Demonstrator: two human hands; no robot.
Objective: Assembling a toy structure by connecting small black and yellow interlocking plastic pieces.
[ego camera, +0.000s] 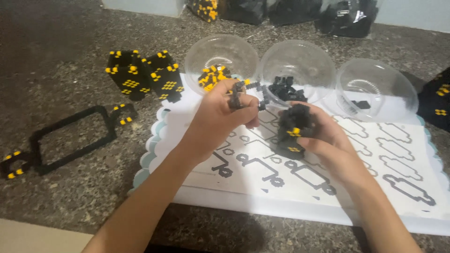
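A black block model with yellow studs (293,133) sits above the instruction sheet (300,178), the right hand (323,136) wrapped around it in a closed grip. The left hand (220,117) pinches a thin black chain of pieces (253,89) just beside it. Three clear bowls (375,84) stand behind on the desk (61,84).

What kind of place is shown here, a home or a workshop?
Probably a home hobby spot: a speckled stone counter, clear bowls of tiny black and yellow bricks, and a printed instruction sheet under both hands.
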